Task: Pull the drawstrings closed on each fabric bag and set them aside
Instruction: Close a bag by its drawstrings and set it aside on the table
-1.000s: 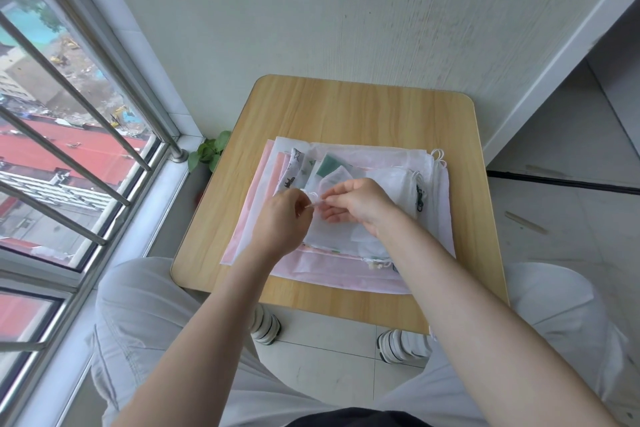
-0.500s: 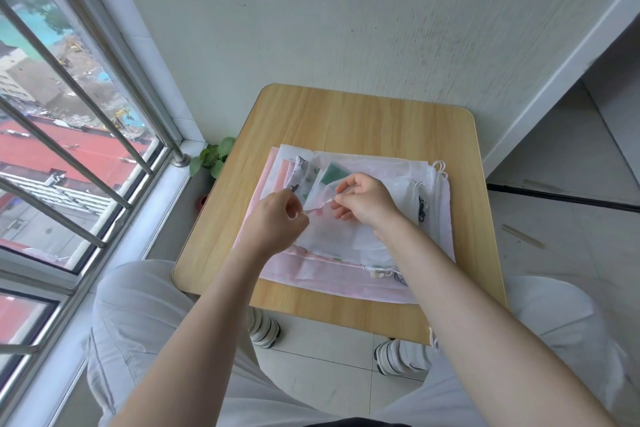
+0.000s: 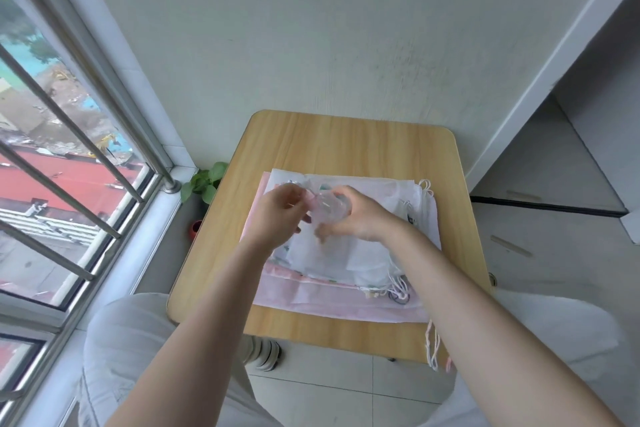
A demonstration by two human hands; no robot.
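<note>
A stack of flat fabric drawstring bags, white on top and pink beneath, lies on the small wooden table. Above the stack both hands hold one small, thin, pale bag, which is bunched and blurred. My left hand pinches its left end with curled fingers. My right hand grips its right side. White cords stick out at the stack's far right corner, and more cords hang over the table's near edge.
A barred window runs along the left. A small green plant in a red pot sits on the floor between window and table. The wall is right behind the table. My knees flank the table's near edge.
The small bag has come up off the stack and is now bunched between both hands. The view has tilted up, showing more of the wall.
</note>
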